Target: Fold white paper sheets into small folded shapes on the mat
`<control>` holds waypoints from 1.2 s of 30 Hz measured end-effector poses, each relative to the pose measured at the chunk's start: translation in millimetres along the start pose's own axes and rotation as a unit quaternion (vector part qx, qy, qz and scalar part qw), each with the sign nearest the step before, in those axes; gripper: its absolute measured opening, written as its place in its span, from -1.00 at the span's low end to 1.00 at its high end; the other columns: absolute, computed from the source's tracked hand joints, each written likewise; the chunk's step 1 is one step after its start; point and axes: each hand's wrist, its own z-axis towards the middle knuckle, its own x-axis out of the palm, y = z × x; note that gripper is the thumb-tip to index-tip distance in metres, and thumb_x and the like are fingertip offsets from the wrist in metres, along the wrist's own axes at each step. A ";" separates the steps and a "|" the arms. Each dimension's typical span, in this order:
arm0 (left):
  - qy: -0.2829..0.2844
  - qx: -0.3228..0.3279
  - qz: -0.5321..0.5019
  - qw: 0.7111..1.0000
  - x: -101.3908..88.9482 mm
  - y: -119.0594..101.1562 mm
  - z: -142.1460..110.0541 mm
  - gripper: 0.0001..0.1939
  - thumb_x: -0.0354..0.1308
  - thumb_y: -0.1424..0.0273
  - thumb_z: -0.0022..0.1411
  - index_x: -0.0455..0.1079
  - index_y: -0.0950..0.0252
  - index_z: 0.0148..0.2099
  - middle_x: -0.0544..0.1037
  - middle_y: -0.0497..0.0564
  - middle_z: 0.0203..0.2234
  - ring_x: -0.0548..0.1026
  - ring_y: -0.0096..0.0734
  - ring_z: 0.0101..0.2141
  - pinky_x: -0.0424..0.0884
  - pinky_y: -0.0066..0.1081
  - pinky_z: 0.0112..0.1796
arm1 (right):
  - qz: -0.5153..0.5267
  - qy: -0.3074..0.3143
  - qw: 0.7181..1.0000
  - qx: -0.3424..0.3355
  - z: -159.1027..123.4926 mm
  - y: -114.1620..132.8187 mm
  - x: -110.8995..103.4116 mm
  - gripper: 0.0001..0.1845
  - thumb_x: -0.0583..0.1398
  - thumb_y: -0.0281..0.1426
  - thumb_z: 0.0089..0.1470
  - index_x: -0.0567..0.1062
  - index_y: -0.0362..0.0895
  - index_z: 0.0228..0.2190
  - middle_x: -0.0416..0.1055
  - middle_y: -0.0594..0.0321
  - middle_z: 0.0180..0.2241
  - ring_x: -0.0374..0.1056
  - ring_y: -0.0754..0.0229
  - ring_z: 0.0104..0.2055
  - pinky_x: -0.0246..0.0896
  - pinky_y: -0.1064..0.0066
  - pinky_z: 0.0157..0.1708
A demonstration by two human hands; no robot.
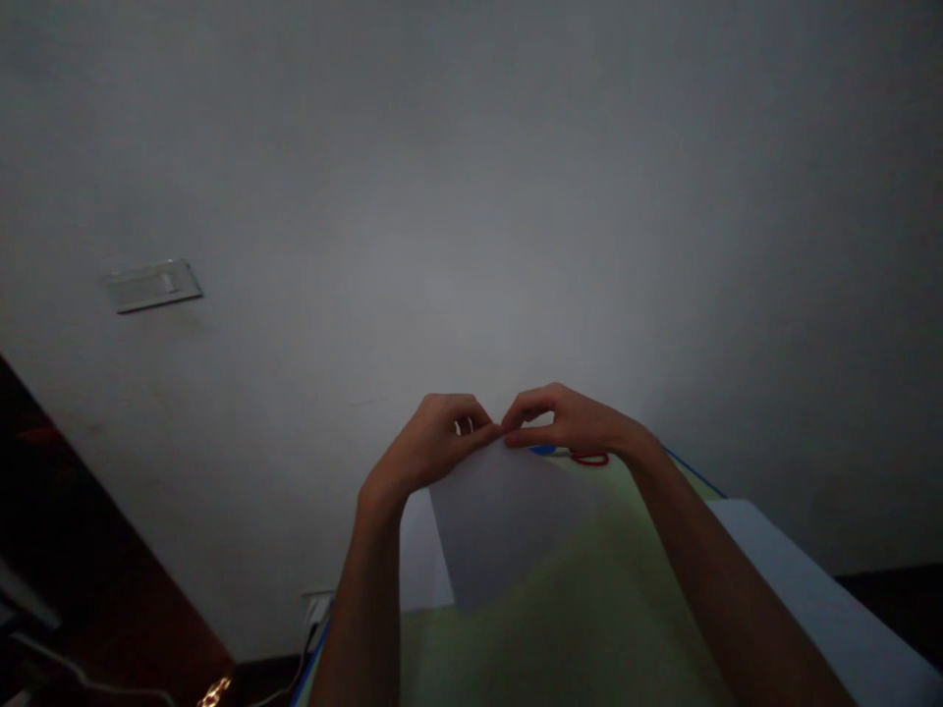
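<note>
A sheet of paper [508, 520] hangs tilted from my fingertips, its upper corner pinched between both hands. My left hand [442, 437] is closed on that corner from the left, thumb and fingers pressed together. From the right, my right hand [567, 417] pinches the same corner, its fingertips almost touching the left ones. Below and behind the sheet, another white paper [421, 555] lies on the green tabletop [589, 638]. Scissors with a red handle loop [590, 459] lie just beyond my right hand, partly hidden by it. Something blue [543, 450] shows beside them.
A pale wall [471, 196] rises right behind the table, with a switch plate [153, 286] at left. A white surface [817, 589] extends at the right, partly behind my forearm. Near the floor, a cable runs from a wall socket [316, 607].
</note>
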 end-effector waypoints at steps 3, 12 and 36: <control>0.006 -0.002 -0.007 1.000 1.3 -1.2 -0.4 -0.82 0.28 0.32 0.26 0.57 0.29 -0.37 0.54 -0.07 -0.51 0.43 -0.49 -0.48 0.29 -0.50 -0.42 | 0.001 0.012 1.000 -0.008 0.4 -3.5 0.7 -0.80 0.33 -0.25 0.12 0.65 -0.12 -0.29 0.62 0.22 -0.28 0.51 0.15 -0.19 0.34 0.33 -0.12; 0.046 -0.005 -0.038 0.998 -2.1 -7.9 -3.5 -0.81 0.24 0.32 0.26 0.56 0.29 -0.36 0.55 -0.04 -0.49 0.45 -0.45 -0.45 0.30 -0.48 -0.41 | 0.017 0.019 0.999 -0.031 -1.9 3.0 0.0 -0.80 0.29 -0.27 0.14 0.61 -0.14 -0.30 0.61 0.20 -0.27 0.49 0.15 -0.18 0.35 0.31 -0.08; -0.064 -0.184 -0.280 0.940 -42.8 7.7 -28.8 -0.59 0.36 0.20 0.01 0.29 0.30 -0.64 0.19 -0.14 -0.66 0.16 -0.58 -0.62 0.06 -0.50 -0.59 | 0.086 0.074 0.991 0.070 -20.7 -3.6 -23.5 -0.84 0.31 -0.32 -0.04 0.58 -0.18 -0.44 0.44 0.32 -0.53 0.24 0.34 -0.55 0.09 0.51 -0.56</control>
